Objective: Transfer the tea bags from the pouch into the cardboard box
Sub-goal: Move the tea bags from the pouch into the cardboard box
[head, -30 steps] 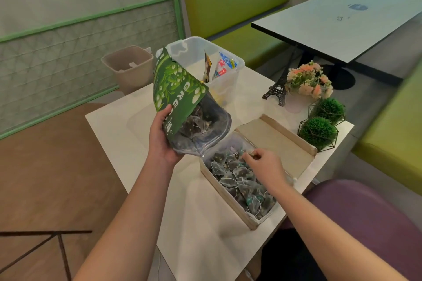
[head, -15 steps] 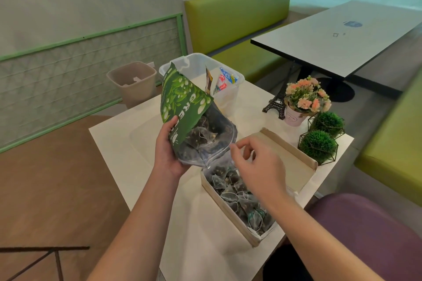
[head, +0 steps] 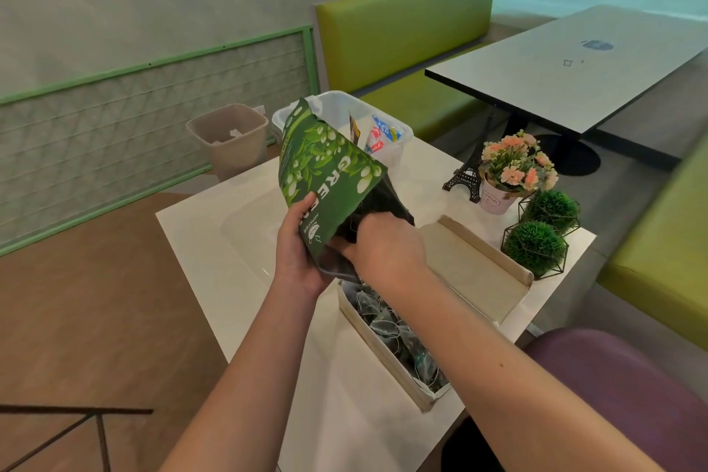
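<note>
My left hand (head: 297, 253) grips the green tea pouch (head: 325, 172) by its lower edge and holds it tilted above the white table (head: 214, 241), mouth facing right. My right hand (head: 383, 247) reaches into the pouch's open mouth; its fingertips are hidden inside, so I cannot tell what they hold. Below the hands lies the open cardboard box (head: 383, 353) with several mesh tea bags (head: 390, 330) in it, its lid (head: 475, 268) folded back to the right.
A clear plastic tub (head: 390, 157) with packets stands behind the pouch. A small tower model (head: 465, 176), a pink flower pot (head: 498, 199) and two green ball plants (head: 536, 245) line the table's right edge. A purple seat (head: 620, 395) is at lower right, a bin (head: 230, 138) on the floor.
My right hand rose out of the box and went into the pouch's mouth. The pouch stayed in my left hand.
</note>
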A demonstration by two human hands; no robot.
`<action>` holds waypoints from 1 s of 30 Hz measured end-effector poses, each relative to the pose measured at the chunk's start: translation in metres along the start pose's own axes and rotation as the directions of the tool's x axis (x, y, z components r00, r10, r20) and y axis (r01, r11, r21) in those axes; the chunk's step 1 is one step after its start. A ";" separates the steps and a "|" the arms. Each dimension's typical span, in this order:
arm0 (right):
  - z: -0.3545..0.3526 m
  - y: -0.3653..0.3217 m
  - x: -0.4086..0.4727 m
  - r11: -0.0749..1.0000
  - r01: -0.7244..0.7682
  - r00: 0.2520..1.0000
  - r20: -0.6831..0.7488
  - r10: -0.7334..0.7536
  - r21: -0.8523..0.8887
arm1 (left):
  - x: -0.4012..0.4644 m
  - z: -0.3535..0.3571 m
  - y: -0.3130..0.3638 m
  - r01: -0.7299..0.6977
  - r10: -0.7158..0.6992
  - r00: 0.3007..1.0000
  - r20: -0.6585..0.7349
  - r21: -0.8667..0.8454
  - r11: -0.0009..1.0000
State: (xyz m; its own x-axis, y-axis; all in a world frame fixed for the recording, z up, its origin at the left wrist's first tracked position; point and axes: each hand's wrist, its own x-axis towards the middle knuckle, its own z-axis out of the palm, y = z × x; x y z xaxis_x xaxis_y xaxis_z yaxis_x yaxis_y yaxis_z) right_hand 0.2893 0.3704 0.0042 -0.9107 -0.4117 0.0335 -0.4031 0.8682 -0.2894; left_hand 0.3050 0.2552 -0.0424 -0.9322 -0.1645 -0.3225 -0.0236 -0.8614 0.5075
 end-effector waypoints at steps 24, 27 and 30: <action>0.010 0.094 -0.047 0.578 0.039 0.953 -0.205 0.225 0.815 | 0.023 -0.014 -0.004 -0.022 0.022 0.998 0.059 -0.005 1.000; 0.029 0.119 -0.056 0.595 -0.072 0.960 -0.108 0.260 0.801 | 0.022 -0.015 -0.007 -0.029 0.028 0.998 0.064 0.014 0.999; 0.057 0.143 -0.066 0.655 -0.215 0.961 0.038 0.274 0.724 | 0.019 -0.015 -0.013 -0.019 0.017 0.998 0.065 0.035 0.999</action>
State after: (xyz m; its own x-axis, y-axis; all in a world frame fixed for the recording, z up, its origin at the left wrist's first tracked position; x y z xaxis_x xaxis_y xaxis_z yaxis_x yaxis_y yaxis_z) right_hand 0.2970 0.5056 -0.0938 -0.9823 -0.1679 -0.0834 -0.0025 0.4564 -0.8898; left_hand 0.2934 0.2560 -0.0666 -0.9538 -0.1478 -0.2615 -0.0181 -0.8407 0.5412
